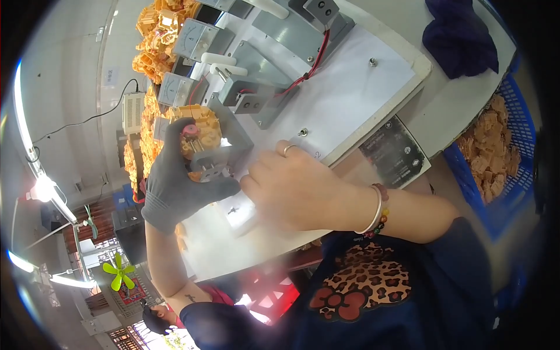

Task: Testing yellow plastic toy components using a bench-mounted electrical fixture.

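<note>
My left hand [178, 189], in a dark grey glove, closes around a yellow-orange plastic gear housing [205, 129]. The housing has a red round piece [190, 131] and metal rods, and it sits against a grey metal test bracket [224, 157]. The glove's thumb lies along the bracket's near side. My bare right hand [291, 189] is just right of it with its fingers curled in. Whatever those fingers hold, if anything, is hidden. Beyond its knuckles a small metal toggle switch [303, 132] stands on the white board [344, 87].
Two analog meters [195, 39] [175, 89] and a second grey fixture [280, 29] stand beyond, joined by red and black wires [318, 61]. Orange housings [160, 35] pile up at the far left. A blue basket [519, 116] of orange parts and a dark cloth [461, 38] are at right.
</note>
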A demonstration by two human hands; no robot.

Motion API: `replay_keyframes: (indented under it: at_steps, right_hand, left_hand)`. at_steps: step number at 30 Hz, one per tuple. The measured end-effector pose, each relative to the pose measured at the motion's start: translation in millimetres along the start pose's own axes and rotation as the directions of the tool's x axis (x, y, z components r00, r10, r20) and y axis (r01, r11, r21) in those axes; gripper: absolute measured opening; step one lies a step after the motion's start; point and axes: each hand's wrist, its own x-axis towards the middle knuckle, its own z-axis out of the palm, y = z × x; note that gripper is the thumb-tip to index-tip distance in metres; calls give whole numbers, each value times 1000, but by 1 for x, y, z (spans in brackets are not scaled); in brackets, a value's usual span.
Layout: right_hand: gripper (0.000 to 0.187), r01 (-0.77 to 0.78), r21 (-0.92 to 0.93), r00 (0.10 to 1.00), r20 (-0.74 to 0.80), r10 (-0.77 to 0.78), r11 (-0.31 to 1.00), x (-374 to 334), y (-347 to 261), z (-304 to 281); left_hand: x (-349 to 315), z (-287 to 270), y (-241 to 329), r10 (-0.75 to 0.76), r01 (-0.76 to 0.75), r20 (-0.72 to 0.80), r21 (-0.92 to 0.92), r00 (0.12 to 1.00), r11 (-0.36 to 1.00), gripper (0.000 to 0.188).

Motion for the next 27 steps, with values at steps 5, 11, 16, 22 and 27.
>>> replay_keyframes:
  at_steps: [5,11,16,22,27]
  right_hand:
    - [17,-16,-12,999,38,17,1000,1,1,0]
    - [18,-10,-10,999,35,10,1000,3,-1,5]
    - [18,-17,-29,999,33,18,999,4,-1,5]
    - [18,-17,-50,999,49,19,999,4,-1,4]
    - [17,-16,-33,998,53,18,999,3,-1,2]
  left_hand:
    - [4,9,-2,-53,69,51,-408,997,910,75]
    - [4,15,-9,-5,-7,-52,-239,999,971,71]
    - [5,20,-14,-3,-23,-87,-294,996,956,70]
    - [4,16,-11,-1,-15,-62,-255,998,967,72]
    - [4,14,-12,-35,27,-13,-388,999,921,73]
